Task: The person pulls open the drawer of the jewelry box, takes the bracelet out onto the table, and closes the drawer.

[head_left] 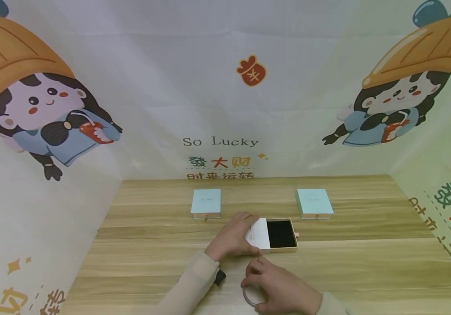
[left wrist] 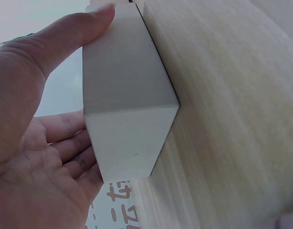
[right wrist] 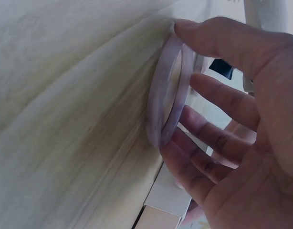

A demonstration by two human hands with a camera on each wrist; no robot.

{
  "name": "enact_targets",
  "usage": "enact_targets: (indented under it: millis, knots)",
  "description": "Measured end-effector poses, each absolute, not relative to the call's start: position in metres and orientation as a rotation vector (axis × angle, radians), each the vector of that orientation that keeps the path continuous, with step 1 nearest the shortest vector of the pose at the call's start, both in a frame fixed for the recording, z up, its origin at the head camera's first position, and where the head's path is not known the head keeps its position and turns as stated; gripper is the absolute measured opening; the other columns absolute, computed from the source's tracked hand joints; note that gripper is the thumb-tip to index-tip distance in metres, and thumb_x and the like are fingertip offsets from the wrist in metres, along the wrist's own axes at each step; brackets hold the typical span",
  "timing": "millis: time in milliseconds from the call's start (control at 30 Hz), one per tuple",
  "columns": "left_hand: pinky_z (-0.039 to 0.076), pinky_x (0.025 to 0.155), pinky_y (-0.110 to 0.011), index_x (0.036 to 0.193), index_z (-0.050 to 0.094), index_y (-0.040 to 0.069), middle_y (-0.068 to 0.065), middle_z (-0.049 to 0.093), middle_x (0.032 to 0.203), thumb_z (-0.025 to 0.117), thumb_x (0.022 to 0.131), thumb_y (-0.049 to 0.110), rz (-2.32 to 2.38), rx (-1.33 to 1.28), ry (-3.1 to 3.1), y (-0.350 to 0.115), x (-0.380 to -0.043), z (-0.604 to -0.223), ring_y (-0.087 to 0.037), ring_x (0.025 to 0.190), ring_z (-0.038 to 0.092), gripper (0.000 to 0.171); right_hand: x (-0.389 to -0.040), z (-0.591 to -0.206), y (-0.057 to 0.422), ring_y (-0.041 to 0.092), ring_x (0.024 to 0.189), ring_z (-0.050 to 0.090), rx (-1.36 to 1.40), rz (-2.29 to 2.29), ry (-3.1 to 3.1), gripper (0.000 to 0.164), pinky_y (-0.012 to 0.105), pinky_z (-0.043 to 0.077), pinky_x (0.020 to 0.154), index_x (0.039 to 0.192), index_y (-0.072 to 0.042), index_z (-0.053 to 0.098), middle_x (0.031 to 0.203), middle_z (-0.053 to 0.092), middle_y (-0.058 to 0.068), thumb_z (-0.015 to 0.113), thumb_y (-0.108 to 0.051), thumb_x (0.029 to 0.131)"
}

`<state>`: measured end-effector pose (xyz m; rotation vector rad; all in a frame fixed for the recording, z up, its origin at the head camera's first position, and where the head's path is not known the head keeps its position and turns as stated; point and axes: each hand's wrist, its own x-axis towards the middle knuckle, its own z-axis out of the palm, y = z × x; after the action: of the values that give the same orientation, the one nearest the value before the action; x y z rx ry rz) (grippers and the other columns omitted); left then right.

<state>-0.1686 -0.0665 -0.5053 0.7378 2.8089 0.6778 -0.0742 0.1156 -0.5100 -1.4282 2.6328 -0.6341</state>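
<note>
- Wood-grain table (head_left: pixel 347 271): spreads beneath everything.
- Right hand (head_left: pixel 282 286): fingers bent and partly spread, gripping a bangle (right wrist: pixel 158 90) by its rim between thumb and fingertips.
- Left hand (head_left: pixel 235 236): half closed around a white box (head_left: pixel 262 234), thumb on the near side, fingers on the far side.
- White box: flat, long axis running left to right; its drawer (head_left: pixel 283 250), pulled out rightward, shows black lining (head_left: pixel 281 233).
- Left pale blue box (head_left: pixel 206 201), right pale blue box (head_left: pixel 314 201): behind, well apart, drawers in, contents hidden.
- Bangle: on the white box's near side; in the right wrist view, its narrow oval runs steeply from thumb to little finger.
- Pull tab (head_left: pixel 297 235): pinkish, pointing right.
</note>
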Motion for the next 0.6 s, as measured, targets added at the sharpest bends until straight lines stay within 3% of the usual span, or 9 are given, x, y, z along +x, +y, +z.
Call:
enact_targets:
  millis: [300,600]
  knots:
    - [0.047,0.113,-0.039,0.151,0.049,0.009,-0.005,0.055,0.146,0.092,0.074,0.041,0.67,0.75,2.816,-0.067,-0.167,-0.504,-0.023,0.136,0.05,0.093,-0.074,-0.511,0.117,0.008,0.11,0.051,-1.385,-0.722,2.603,0.043,0.017,0.051,0.085,0.113,-0.027,0.073,0.115,0.058,-0.009,0.088,-0.031,0.074]
    - [0.046,0.113,-0.038,0.149,0.051,0.009,-0.004,0.057,0.144,0.091,0.076,0.038,0.652,0.764,2.834,-0.067,-0.166,-0.503,-0.021,0.135,0.051,0.089,-0.08,-0.501,0.129,0.012,0.122,0.057,-1.513,-0.793,2.655,0.05,0.038,0.051,0.107,0.119,-0.021,0.07,0.124,0.064,-0.011,0.089,-0.039,0.076]
